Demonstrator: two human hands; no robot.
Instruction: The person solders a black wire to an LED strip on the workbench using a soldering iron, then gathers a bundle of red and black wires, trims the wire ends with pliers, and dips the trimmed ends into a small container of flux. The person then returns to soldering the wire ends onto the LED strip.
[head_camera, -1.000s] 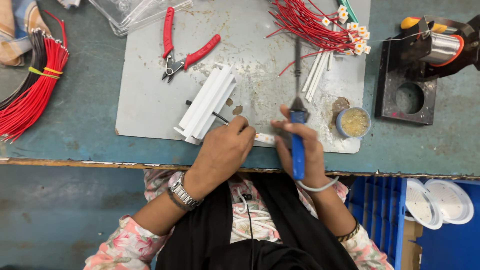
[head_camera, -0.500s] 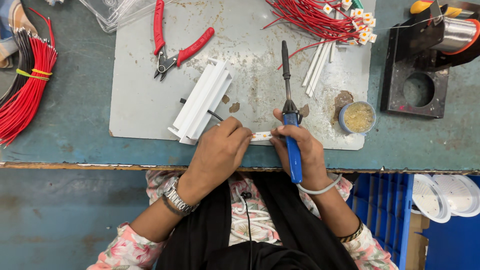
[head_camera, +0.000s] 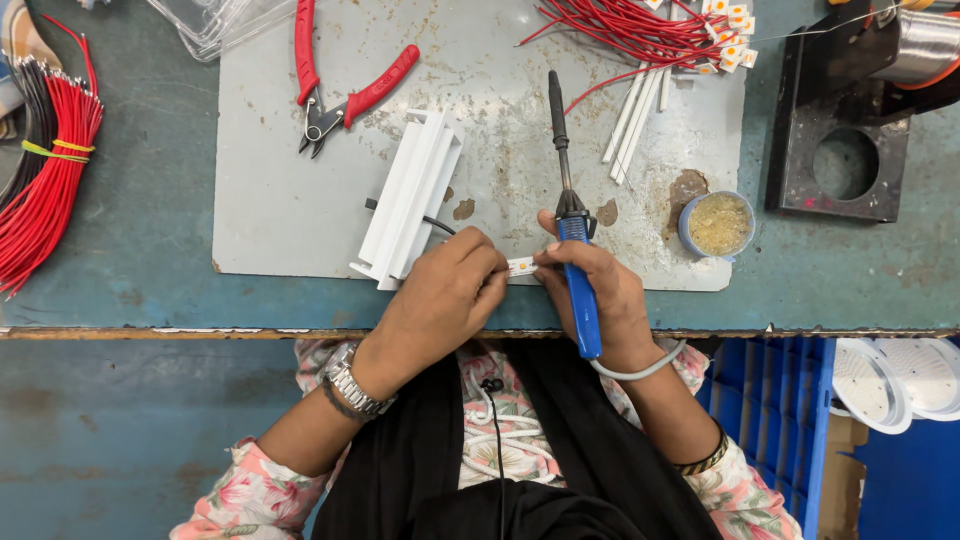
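Note:
My left hand (head_camera: 445, 290) pinches one end of a small white strip piece (head_camera: 521, 267) near the front edge of a grey work mat (head_camera: 290, 210). My right hand (head_camera: 598, 295) holds a blue-handled soldering iron (head_camera: 570, 225), its dark tip pointing away from me, and its fingertips also pinch the strip's other end. A black wire (head_camera: 430, 221) runs from under my left hand to a stack of white plastic channels (head_camera: 410, 195).
Red-handled pliers (head_camera: 345, 95) lie at the mat's back. Red wire bundles lie at far left (head_camera: 45, 190) and back right (head_camera: 640, 35). A small round tin of flux (head_camera: 718, 224), a black stand (head_camera: 840, 140) with a solder spool, blue bins (head_camera: 790, 400) below the bench.
Both hands stay together on the small strip. The view has shifted, so the mat and tools sit lower and more to the left in frame.

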